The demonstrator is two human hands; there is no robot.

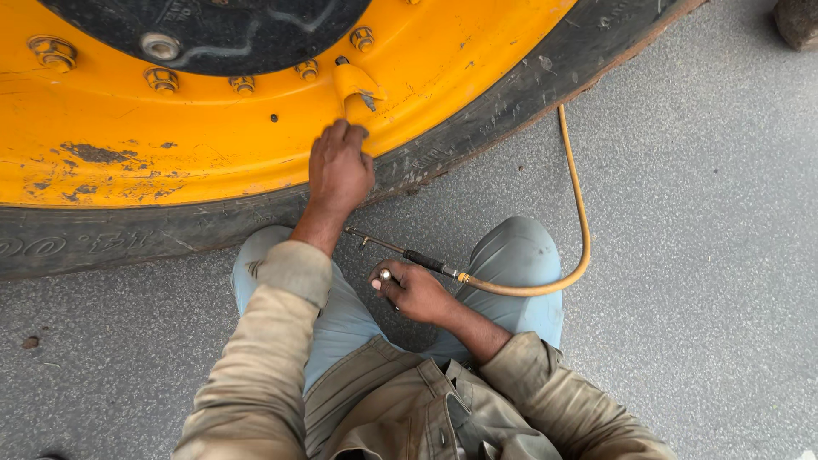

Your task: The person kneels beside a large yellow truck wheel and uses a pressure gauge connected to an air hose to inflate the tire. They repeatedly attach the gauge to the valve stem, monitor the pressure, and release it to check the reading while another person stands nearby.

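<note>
Grey asphalt (699, 255) fills the ground, with a big wheel lying across the top of the view: a yellow rim (213, 136) ringed by a black tyre (477, 128).

The left hand (339, 170) reaches up onto the rim, fingertips pressed together at the yellow valve bracket (358, 85) that juts out just below a row of bolts (243, 83). Whether the fingers pinch anything there cannot be told; the back of the hand hides them.

The right hand (417, 291) sits lower, between the knees, curled shut on a small metal piece (385, 274) held under the thumb. Passing just above its knuckles is the air chuck (400, 250), a thin metal rod with a dark grip, joined to a yellow hose (575, 196). The hose loops right over the person's knee and runs up along the asphalt to the tyre's edge.

The person crouches in pale blue trousers (520, 255) and a tan jacket (256, 375). A dark hub (221, 30) fills the rim's centre at the top.
</note>
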